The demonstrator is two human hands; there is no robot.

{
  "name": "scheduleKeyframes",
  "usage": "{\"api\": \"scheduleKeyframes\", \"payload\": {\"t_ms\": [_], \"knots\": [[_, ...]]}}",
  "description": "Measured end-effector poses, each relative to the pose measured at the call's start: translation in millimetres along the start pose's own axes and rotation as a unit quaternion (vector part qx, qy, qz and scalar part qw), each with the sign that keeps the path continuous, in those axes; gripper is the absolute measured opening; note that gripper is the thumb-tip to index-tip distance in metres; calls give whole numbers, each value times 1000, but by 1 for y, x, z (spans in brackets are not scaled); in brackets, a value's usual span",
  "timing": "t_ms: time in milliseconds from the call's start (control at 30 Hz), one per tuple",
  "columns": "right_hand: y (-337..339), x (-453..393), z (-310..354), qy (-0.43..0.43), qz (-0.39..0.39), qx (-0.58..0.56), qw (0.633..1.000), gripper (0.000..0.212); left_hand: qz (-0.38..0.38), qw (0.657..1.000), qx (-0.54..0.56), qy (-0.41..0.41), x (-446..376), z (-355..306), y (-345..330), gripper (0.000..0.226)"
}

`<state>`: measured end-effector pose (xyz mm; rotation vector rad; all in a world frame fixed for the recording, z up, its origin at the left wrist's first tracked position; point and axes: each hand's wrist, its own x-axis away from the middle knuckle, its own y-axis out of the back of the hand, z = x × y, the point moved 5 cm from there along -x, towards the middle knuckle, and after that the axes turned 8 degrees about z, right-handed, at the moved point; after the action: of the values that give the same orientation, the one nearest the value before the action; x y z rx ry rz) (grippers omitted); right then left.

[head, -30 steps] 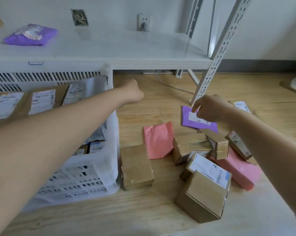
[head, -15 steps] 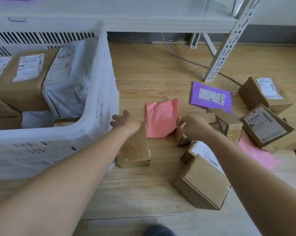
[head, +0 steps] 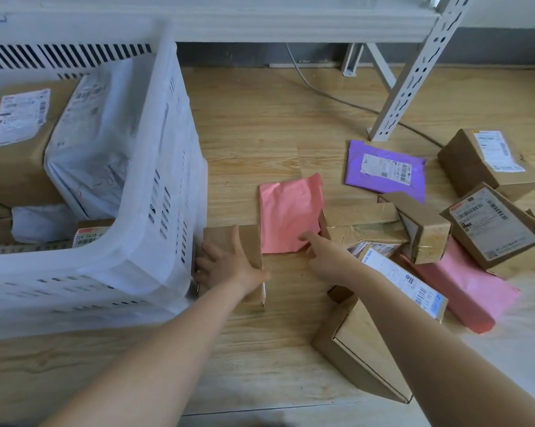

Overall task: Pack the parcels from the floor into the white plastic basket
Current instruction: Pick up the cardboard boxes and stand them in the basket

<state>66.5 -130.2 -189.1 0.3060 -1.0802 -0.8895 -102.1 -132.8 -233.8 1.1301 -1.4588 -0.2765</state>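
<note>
Cardboard under the left hand: its fingers lie spread flat on a taped brown box that sits right against the white plastic basket, pressing, not yet curled round it. The right hand points one straight finger onto the lower edge of a pink mailer just beyond that box; whether its other fingers are tucked under I can't quite tell from here, but nothing is gripped.

Out from the fingers now. The basket is partly filled: two brown cartons with labels, a big white poly bag, a smaller white packet and one small labelled box peek over the rim, so five at least.

Still on the floor, to the right of the basket: seven brown boxes as best I count, the pile being jumbled, two pink mailers, the second one far from the basket under the heap, and one purple mailer toward the shelf leg. Roughly a third done, I'd judge, with ten to go.
</note>
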Motion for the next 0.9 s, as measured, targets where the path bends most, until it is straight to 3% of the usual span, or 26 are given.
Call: {"api": "scheduleKeyframes", "payload": {"t_ms": [133, 367, 467, 567, 800, 833, 900], "knots": [[6, 2, 5, 23, -28, -49, 998, 63, -10, 992, 115, -47, 4, 4, 19, 114], [32, 17, 5, 0, -45, -214, 976, 62, 25, 914, 382, -132, 32, -8, 53, 94], [44, 34, 13, -8, -42, -273, 961, 63, 44, 897, 411, -155, 52, -26, 76, 90], [58, 49, 22, 5, -50, -381, 923, 58, 81, 871, 452, -175, 68, -47, 97, 100], [104, 73, 52, 86, -96, -615, 778, 47, 144, 836, 460, -262, 99, -91, 153, 89], [111, 77, 60, 100, -101, -627, 766, 47, 146, 835, 453, -276, 101, -92, 162, 87], [123, 85, 77, 126, -105, -608, 777, 48, 139, 834, 443, -297, 106, -91, 184, 84]]}}
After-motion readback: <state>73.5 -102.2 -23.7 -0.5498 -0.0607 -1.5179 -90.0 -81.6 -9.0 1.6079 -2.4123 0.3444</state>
